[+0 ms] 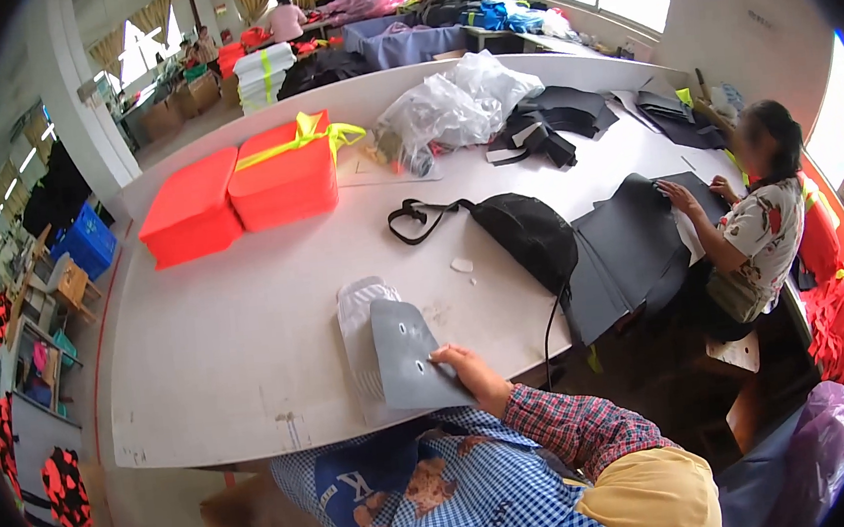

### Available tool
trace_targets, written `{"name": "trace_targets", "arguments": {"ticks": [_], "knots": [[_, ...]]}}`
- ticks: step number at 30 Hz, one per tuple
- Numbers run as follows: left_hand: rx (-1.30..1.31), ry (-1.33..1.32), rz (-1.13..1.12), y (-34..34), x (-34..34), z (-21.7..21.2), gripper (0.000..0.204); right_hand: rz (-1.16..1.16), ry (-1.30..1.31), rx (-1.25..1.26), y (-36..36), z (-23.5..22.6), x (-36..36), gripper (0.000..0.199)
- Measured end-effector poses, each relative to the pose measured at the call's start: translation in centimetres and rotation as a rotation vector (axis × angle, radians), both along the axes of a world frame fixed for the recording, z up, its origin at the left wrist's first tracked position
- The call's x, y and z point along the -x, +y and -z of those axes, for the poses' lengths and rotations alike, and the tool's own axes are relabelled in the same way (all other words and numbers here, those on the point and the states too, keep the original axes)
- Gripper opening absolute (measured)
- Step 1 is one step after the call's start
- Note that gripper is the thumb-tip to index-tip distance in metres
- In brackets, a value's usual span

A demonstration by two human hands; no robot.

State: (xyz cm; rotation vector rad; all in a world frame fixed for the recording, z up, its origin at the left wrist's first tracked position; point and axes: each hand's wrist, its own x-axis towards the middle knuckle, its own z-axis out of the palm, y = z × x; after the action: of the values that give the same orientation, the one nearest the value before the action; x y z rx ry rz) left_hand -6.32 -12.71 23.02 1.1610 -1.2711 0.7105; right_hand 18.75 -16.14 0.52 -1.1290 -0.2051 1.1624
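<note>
My right hand [466,368] comes in from the lower right in a red plaid sleeve. It lies on the near edge of a dark grey cut fabric piece [405,360] with small holes, fingers curled on it. That piece rests on a pale grey stack [358,314] near the front edge of the white table [247,329]. My left hand is out of sight. A blue checked cloth [462,491] covers my lap.
A black bag with a strap [530,234] lies beyond my hand. Two orange stacks [235,194] sit far left, clear plastic bags [448,106] at the back. A seated co-worker [760,224] handles black sheets [631,245] at right. A cardboard box [234,526] stands below the table.
</note>
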Motion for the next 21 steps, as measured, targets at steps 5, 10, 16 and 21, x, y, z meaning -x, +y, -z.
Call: {"name": "trace_targets", "arguments": {"ticks": [5, 10, 16, 21], "knots": [[0.080, 0.019, -0.026, 0.0, -0.3, 0.3, 0.065, -0.004, 0.041, -0.006, 0.3, -0.3, -0.2, 0.012], [0.055, 0.117, 0.079, -0.9, -0.1, 0.7, 0.069, -0.010, 0.041, -0.030, 0.0, 0.3, 0.1, 0.014], [0.364, 0.425, -0.144, 2.5, -1.4, 6.5, 0.058, 0.021, -0.123, -0.030, 0.1, 1.6, -0.1, 0.014], [0.769, 0.915, -0.937, 6.0, -1.7, 13.2, 0.031, 0.062, -0.292, -0.065, 0.6, -0.1, -0.9, 0.014]]}}
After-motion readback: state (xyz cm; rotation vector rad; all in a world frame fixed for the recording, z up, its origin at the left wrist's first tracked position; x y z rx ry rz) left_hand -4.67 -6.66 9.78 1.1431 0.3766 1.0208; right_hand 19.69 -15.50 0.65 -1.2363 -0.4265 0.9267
